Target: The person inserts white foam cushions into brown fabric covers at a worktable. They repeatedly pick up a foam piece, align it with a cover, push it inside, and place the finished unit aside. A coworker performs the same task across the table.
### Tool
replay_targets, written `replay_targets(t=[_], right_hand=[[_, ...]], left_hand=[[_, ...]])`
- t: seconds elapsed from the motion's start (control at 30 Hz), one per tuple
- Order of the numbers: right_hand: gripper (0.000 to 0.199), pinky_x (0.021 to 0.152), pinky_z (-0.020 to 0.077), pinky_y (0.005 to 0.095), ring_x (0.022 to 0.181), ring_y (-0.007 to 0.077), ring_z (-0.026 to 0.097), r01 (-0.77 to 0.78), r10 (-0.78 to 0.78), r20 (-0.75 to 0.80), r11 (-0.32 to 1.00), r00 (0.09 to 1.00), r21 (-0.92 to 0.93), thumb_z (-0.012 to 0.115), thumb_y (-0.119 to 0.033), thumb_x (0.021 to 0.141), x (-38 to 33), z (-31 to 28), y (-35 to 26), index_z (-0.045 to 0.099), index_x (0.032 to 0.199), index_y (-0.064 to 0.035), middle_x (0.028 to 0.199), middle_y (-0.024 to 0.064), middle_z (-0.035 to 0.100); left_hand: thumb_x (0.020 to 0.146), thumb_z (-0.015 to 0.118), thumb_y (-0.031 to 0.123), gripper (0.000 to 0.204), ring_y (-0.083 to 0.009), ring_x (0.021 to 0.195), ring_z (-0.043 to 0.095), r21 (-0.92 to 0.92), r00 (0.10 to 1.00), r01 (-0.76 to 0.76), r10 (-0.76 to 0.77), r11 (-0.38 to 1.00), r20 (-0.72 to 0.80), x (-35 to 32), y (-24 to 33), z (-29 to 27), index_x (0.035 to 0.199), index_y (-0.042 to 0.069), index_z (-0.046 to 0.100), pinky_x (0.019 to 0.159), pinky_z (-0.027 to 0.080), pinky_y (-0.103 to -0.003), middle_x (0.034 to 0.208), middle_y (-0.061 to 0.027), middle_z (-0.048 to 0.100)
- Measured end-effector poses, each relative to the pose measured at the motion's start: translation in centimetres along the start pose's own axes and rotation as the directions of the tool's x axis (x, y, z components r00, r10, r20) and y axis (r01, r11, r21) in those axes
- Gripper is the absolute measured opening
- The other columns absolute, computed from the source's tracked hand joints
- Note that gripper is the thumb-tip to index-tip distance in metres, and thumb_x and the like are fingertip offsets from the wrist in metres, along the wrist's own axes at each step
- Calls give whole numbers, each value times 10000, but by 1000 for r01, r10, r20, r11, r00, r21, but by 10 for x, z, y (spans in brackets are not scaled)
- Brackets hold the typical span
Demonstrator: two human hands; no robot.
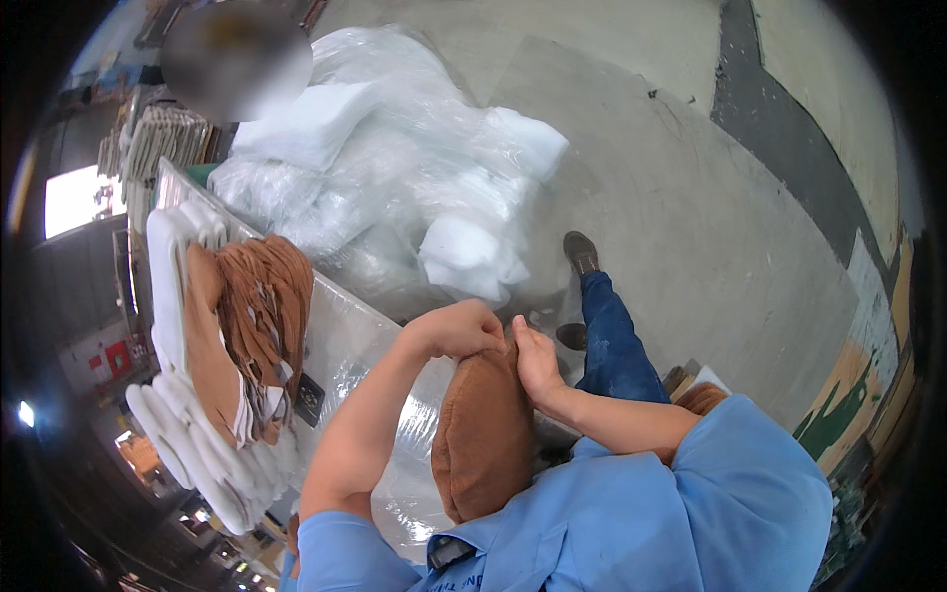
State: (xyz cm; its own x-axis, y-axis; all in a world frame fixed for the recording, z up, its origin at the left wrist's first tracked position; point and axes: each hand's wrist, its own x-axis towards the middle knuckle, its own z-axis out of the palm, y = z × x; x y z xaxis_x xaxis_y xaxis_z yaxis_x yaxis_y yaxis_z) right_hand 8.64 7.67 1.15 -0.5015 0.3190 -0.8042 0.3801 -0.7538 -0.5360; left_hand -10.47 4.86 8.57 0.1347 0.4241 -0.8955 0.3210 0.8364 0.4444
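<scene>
A stuffed brown cushion (488, 434) with a seam along its side stands on end against my shirt front. My left hand (459, 329) has its fingers curled round the far upper end of the cushion. Beside it, my right hand (534, 363) presses on the same end, thumb and fingers closed at the fabric edge. The two hands almost meet there, and what lies between the fingertips is hidden. Left of my forearm, a pile of brown fabric covers (264, 316) rests on white padding pieces (170, 281).
A plastic-topped table (350, 340) runs along my left, with a dark flat object (309, 400) beside the covers. More white padding (187, 444) lies nearer. Beyond the table, a large heap of white filling in clear plastic (395, 168) sits on the grey floor (691, 217).
</scene>
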Motion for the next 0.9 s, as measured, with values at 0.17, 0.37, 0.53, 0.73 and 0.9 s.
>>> replay_targets(t=[0.17, 0.37, 0.53, 0.73, 0.9], right_hand=[[515, 711, 418, 289, 771, 91, 449, -32, 33, 38, 999, 999, -23, 474, -480, 1125, -5, -7, -4, 598, 812, -91, 791, -30, 536], [571, 694, 410, 314, 751, 109, 423, 79, -76, 42, 995, 996, -59, 467, -501, 1121, -14, -12, -15, 556, 771, -58, 764, -12, 503], [580, 703, 410, 328, 754, 127, 434, 52, -50, 28, 994, 998, -99, 462, -504, 1119, -16, -14, -16, 572, 787, -41, 755, 4, 516], [587, 713, 421, 328, 761, 128, 472, 81, -79, 43, 996, 996, -28, 475, -507, 1111, -17, -15, -14, 613, 806, -25, 756, 8, 540], [580, 703, 429, 320, 752, 114, 479, 167, -166, 53, 986, 985, -1, 504, -511, 1101, -21, -11, -15, 668, 848, -16, 756, -5, 557]], left_hand=[[913, 739, 247, 246, -133, 736, 616, 19, 1000, 30, -30, 999, -8, -3, 15, -4, 999, 22, 785, 681, 517, -340, 842, -48, 729], [935, 761, 313, 298, -121, 717, 593, 122, 997, 76, -78, 990, 13, -4, 32, -7, 907, 16, 754, 647, 501, -325, 758, -37, 664], [922, 785, 334, 323, -115, 706, 582, 201, 996, 55, -67, 978, 57, -1, 40, -9, 882, 14, 762, 639, 492, -329, 725, -29, 650], [906, 813, 281, 271, -100, 694, 555, 179, 977, 137, -163, 974, 140, 9, 43, -4, 846, 23, 753, 620, 462, -306, 720, -1, 643], [930, 795, 217, 224, -54, 681, 511, -154, 993, 94, -80, 984, 91, 15, 8, 7, 806, 63, 690, 586, 411, -263, 729, 51, 604]])
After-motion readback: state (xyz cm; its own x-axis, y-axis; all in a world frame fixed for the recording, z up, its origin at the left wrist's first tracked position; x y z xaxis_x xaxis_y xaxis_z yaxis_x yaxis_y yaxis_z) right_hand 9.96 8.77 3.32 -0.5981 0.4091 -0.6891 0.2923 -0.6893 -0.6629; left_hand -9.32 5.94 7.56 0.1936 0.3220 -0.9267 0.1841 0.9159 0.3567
